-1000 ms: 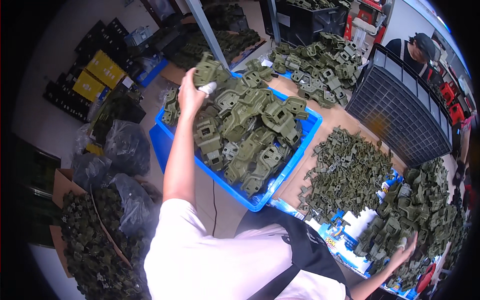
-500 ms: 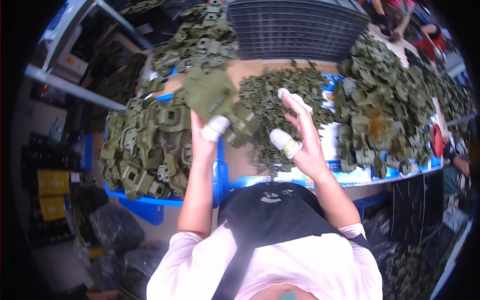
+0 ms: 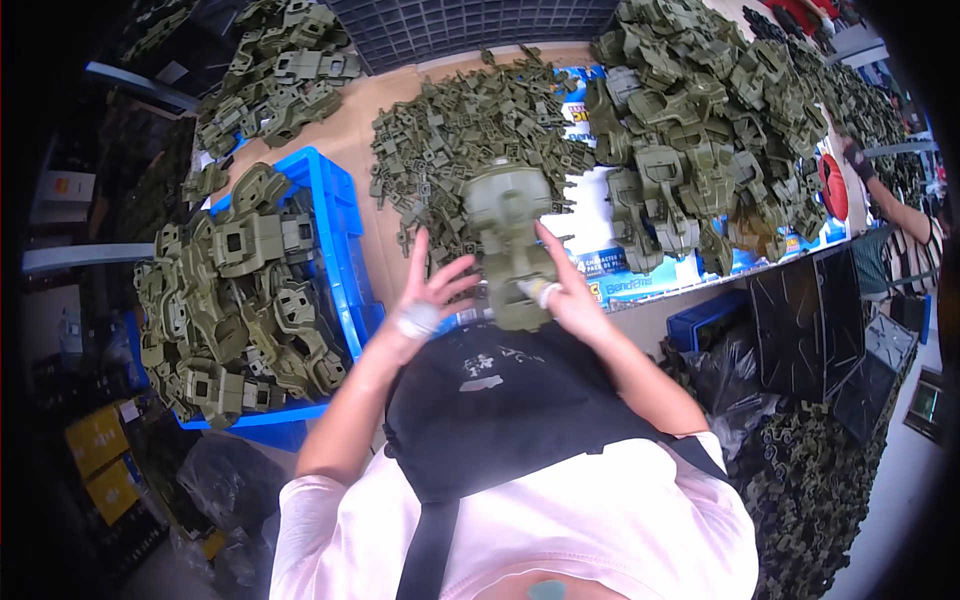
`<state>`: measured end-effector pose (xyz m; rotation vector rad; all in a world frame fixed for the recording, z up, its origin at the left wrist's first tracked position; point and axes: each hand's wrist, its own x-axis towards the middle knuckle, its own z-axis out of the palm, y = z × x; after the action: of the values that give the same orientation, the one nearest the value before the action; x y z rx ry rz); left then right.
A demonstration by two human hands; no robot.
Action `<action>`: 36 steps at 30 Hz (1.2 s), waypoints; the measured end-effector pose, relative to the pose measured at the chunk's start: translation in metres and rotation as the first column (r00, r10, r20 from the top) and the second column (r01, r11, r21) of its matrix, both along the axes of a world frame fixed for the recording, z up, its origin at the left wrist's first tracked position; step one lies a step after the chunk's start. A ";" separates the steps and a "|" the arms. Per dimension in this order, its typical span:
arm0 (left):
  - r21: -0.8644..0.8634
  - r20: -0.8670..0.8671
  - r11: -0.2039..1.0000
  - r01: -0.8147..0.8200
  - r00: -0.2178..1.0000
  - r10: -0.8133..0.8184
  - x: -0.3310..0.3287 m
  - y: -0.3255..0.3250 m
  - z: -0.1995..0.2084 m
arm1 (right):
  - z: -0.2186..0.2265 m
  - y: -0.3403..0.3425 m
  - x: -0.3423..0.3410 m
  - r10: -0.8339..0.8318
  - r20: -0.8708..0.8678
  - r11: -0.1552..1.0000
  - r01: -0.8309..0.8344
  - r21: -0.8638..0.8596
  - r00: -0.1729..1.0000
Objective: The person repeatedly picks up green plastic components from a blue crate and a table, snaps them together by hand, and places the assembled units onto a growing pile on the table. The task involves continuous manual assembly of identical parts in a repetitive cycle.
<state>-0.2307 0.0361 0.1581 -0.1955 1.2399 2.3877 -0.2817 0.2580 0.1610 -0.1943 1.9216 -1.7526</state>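
Just in front of my body, an olive-green moulded plastic shell (image 3: pixel 512 245) is held over the near edge of the table, slightly blurred. My right hand (image 3: pixel 572 302) grips its right side, the white-wrapped thumb lying on it and a finger along its edge. To the left of the shell is my left hand (image 3: pixel 425 300), fingers spread and holding nothing; white wrapping shows near its thumb. Beyond the shell lies a wide heap of small olive-green plastic parts (image 3: pixel 440 130). Larger shells (image 3: pixel 215 290) are piled in a blue crate (image 3: pixel 335 215) at the left.
Another pile of large green parts (image 3: pixel 690 130) covers the right of the table, beside a red round object (image 3: pixel 832 187). A dark grid-walled crate (image 3: pixel 470 30) stands at the back. At far right another person's arm (image 3: pixel 900 210) reaches in. Bagged items (image 3: pixel 225 480) stand low left.
The green shell has passed from my left hand to my right and come nearer my body. My left hand has let go and spread its fingers. The view has shifted.
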 end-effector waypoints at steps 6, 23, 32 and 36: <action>-0.606 -0.218 0.782 -0.145 0.976 0.012 0.009 0.005 -0.006 | -0.011 -0.040 0.005 0.201 -0.294 0.977 -0.171 0.126 0.934; -0.650 -0.082 0.704 -0.285 0.948 0.308 0.024 -0.058 0.006 | -0.069 -0.029 -0.063 0.123 -0.185 0.964 -0.073 0.254 0.975; 0.060 0.145 0.970 -0.236 0.964 0.225 -0.006 -0.041 -0.002 | -0.138 0.067 -0.074 0.540 -0.365 0.608 -0.053 0.792 0.758; 0.044 0.187 0.958 -0.284 0.944 0.272 -0.015 -0.033 -0.009 | -0.117 0.063 -0.051 0.308 -0.410 0.743 0.053 0.668 0.858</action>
<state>-0.2453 0.0032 0.1490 -0.5863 1.1039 2.5778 -0.3327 0.3207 0.0443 -0.5496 2.7039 -0.8584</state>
